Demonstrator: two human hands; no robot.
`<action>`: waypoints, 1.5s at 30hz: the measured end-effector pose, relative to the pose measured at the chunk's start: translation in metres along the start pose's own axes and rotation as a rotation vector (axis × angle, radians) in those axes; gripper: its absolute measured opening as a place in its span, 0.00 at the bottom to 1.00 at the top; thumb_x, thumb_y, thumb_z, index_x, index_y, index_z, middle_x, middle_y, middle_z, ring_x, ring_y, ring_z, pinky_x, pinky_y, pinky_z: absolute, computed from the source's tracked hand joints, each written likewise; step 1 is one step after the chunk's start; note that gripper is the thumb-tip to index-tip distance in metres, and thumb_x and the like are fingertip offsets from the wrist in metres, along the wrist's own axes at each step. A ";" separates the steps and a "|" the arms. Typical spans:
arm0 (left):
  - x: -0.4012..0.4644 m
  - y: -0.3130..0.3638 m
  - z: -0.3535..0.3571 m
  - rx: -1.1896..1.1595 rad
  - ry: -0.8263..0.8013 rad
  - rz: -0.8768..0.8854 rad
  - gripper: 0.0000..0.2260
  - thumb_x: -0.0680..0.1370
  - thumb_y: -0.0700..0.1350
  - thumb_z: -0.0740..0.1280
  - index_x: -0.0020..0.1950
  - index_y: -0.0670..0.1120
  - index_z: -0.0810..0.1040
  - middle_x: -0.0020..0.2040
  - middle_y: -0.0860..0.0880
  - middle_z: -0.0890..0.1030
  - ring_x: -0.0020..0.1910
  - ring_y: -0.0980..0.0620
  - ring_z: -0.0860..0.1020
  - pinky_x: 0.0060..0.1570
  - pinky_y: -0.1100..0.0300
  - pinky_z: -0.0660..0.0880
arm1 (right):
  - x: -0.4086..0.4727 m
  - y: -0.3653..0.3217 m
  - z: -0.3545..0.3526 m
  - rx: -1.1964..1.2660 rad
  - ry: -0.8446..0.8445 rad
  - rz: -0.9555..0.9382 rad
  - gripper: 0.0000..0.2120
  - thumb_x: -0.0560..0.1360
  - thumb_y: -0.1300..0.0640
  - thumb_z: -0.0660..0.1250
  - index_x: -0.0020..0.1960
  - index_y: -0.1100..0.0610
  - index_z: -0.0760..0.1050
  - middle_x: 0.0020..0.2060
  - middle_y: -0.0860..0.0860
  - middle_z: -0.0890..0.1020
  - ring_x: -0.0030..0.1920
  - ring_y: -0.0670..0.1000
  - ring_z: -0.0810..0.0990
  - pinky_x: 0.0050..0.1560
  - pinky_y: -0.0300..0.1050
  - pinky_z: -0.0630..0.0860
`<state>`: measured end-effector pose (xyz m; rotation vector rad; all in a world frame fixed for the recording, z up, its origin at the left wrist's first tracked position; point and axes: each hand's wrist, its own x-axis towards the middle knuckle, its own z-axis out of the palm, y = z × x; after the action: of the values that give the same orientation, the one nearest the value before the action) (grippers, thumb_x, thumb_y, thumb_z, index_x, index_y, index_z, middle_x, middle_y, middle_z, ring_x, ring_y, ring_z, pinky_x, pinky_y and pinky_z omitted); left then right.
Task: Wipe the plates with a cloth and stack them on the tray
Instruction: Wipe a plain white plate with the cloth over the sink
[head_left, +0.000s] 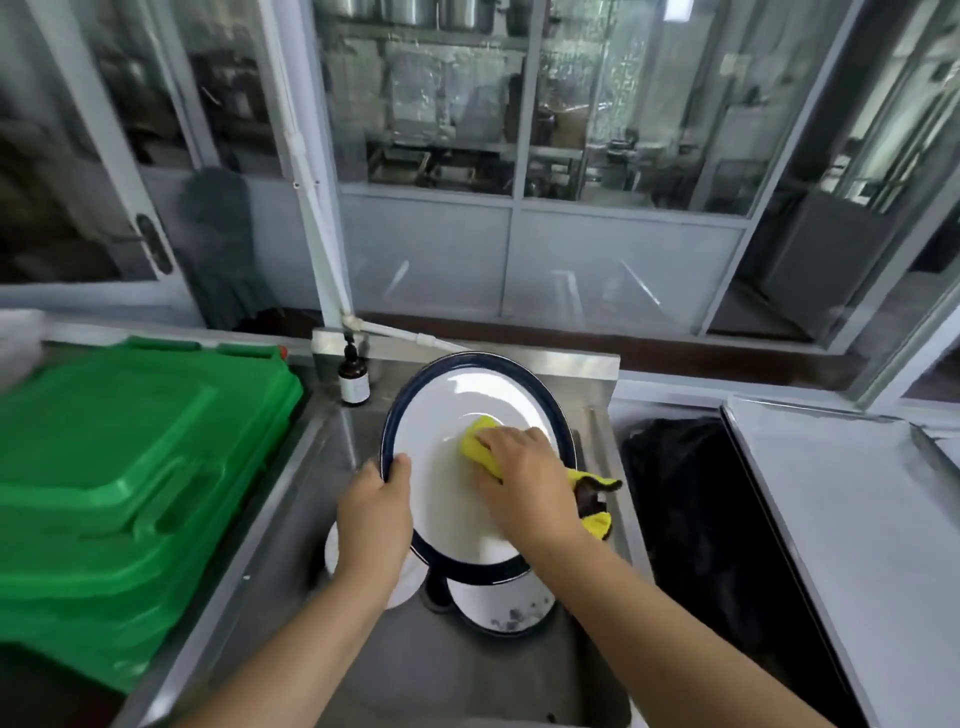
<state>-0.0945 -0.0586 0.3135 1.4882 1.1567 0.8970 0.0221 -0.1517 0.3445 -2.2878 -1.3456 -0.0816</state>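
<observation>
Cloth (485, 439) under right hand (524, 475)

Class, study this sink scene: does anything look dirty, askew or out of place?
Yes. A plate in the sink, below the plate being wiped, shows dark smudges, so it looks unwiped. Nothing looks spilled or broken.

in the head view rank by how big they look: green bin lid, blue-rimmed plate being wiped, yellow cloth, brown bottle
1. green bin lid
2. blue-rimmed plate
3. yellow cloth, partly hidden under the right hand
4. brown bottle, though it stands farther from the camera
</observation>
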 end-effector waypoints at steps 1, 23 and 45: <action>0.008 0.002 -0.006 -0.013 0.000 0.006 0.14 0.79 0.49 0.62 0.35 0.46 0.70 0.32 0.47 0.74 0.35 0.44 0.72 0.37 0.52 0.67 | 0.002 -0.005 0.008 -0.068 0.022 -0.064 0.14 0.77 0.51 0.62 0.62 0.52 0.75 0.59 0.46 0.78 0.56 0.55 0.72 0.55 0.48 0.68; 0.162 0.034 -0.064 -0.086 -0.104 0.216 0.14 0.71 0.60 0.59 0.35 0.52 0.77 0.31 0.53 0.79 0.35 0.50 0.76 0.37 0.55 0.71 | 0.071 -0.042 0.033 -0.217 0.160 -0.386 0.17 0.72 0.56 0.68 0.60 0.48 0.79 0.64 0.46 0.76 0.50 0.57 0.78 0.44 0.49 0.72; 0.138 0.055 -0.017 -0.098 -0.097 0.169 0.17 0.66 0.67 0.59 0.41 0.58 0.79 0.32 0.54 0.80 0.35 0.48 0.78 0.43 0.49 0.76 | 0.116 -0.031 -0.001 -0.135 0.264 -0.579 0.23 0.72 0.60 0.67 0.66 0.53 0.75 0.68 0.49 0.73 0.53 0.58 0.77 0.46 0.50 0.74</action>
<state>-0.0618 0.0771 0.3679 1.5480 0.9140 0.9704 0.0557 -0.0464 0.3905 -1.8300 -1.8473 -0.6549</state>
